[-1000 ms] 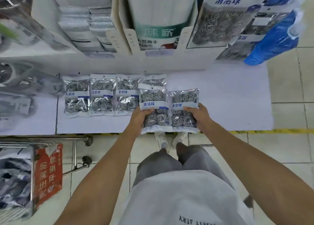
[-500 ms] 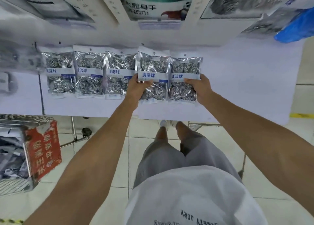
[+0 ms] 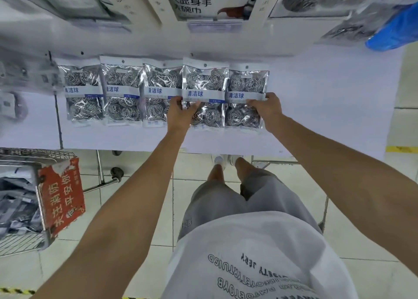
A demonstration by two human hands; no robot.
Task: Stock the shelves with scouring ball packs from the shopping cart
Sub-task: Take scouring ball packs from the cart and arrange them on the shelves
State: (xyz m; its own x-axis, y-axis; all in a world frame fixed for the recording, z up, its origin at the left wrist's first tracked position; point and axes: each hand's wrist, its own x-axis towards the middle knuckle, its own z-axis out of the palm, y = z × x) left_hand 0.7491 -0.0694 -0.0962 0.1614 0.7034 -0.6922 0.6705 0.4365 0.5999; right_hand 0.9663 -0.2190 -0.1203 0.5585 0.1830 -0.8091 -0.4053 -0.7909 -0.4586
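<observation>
Both hands pinch clear scouring-ball packs on the white shelf [image 3: 328,99]: left hand [image 3: 181,114] grips the fourth pack [image 3: 207,88], right hand [image 3: 268,110] the fifth pack [image 3: 247,84].

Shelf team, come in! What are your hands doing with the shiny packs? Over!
Left hand grips the fourth pack. Right hand grips the fifth pack. Both packs in the row on the shelf. Nothing in the way.
</observation>
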